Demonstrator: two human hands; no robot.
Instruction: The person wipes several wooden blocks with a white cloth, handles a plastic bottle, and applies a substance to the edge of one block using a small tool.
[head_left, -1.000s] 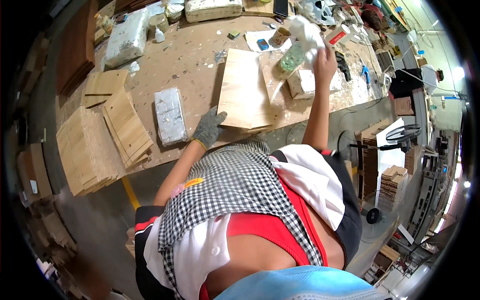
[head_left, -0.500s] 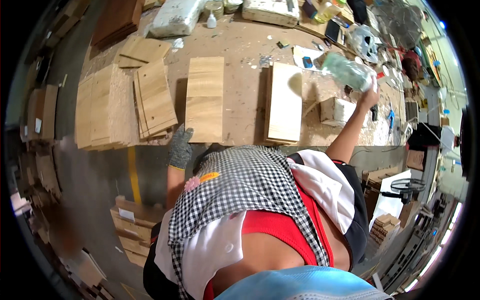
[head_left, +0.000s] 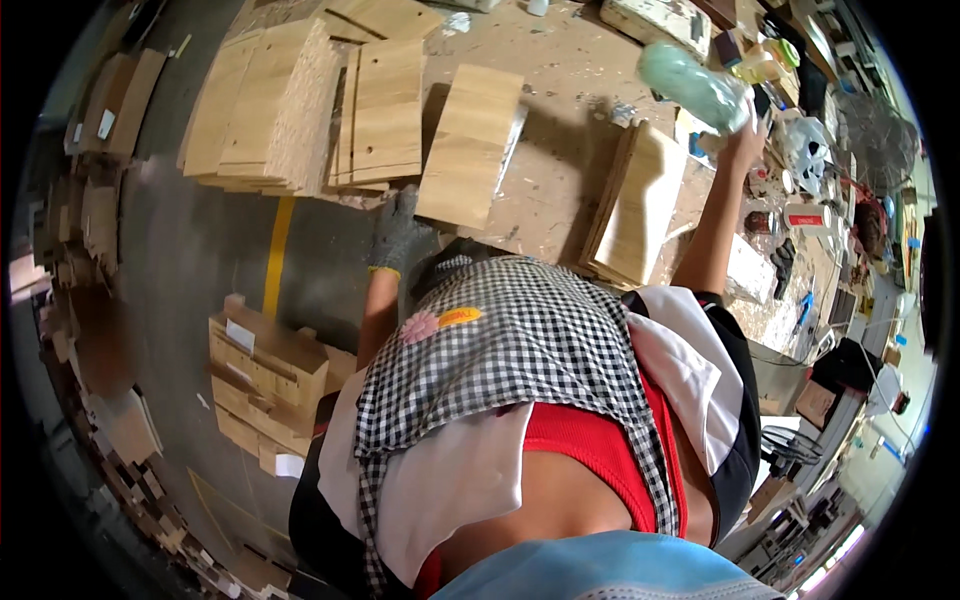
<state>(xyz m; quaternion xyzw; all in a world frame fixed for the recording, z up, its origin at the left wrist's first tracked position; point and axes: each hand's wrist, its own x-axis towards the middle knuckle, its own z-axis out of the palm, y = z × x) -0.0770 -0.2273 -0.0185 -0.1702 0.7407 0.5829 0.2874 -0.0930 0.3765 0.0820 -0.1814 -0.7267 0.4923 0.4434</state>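
My right hand (head_left: 742, 145) is closed around one end of a translucent greenish plastic bottle (head_left: 690, 85), held sideways above the right part of the workbench (head_left: 560, 160). In a grey knit glove, my left hand (head_left: 402, 228) is at the bench's front edge, beside the near left corner of a pale wooden board (head_left: 470, 145). Its fingers are dark and unclear, so whether they grip anything is hidden. Between the bottle and that board lies a small stack of panels (head_left: 635, 205), partly in shadow. Farther left sit drilled panels (head_left: 388, 110).
A larger stack of grooved boards (head_left: 270, 95) fills the bench's left end. On the right are a white block (head_left: 750, 268), a red and white container (head_left: 806, 217), a clear plastic bag (head_left: 805, 145) and blue-handled pliers (head_left: 804, 310). Wooden boxes (head_left: 265, 380) stand on the floor at left.
The view has turned, so the bench now slants down to the right. My right hand still holds the bottle, now above the panel stack's far end. My left hand remains near the board's near corner.
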